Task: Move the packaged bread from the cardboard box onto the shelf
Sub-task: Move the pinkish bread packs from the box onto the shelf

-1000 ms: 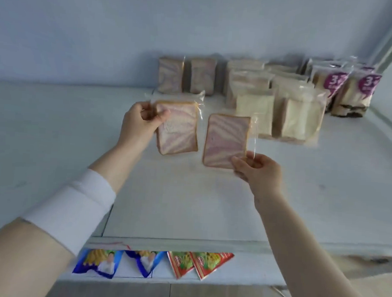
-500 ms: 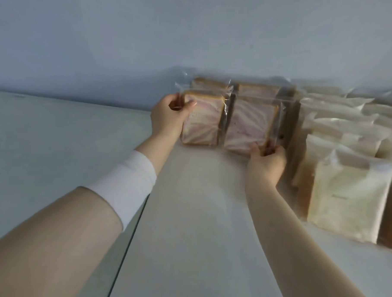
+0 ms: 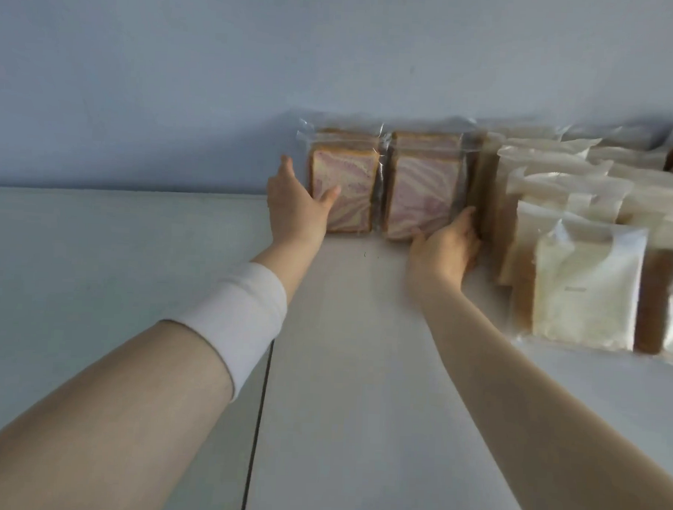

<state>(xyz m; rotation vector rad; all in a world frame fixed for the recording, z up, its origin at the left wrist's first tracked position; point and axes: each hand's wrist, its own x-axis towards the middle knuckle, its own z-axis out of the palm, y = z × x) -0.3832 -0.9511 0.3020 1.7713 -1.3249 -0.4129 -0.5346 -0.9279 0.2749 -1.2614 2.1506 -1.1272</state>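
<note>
Two packs of purple-marbled bread stand upright side by side on the white shelf (image 3: 353,371), against more marbled packs by the back wall. My left hand (image 3: 294,208) is beside the left marbled pack (image 3: 343,185); its fingers are straight along the pack's left side and the thumb touches the front. My right hand (image 3: 445,248) holds the lower right corner of the right marbled pack (image 3: 422,193), thumb in front and fingers round its right side. The cardboard box is out of view.
Several packs of white bread (image 3: 583,296) stand in rows to the right, close against my right hand. A dark seam (image 3: 258,425) runs front to back in the shelf. The blue-grey wall (image 3: 258,78) closes the back.
Both marbled packs went from mid-air over the shelf to standing at the back row. My left hand has opened off its pack. The view has moved closer in.
</note>
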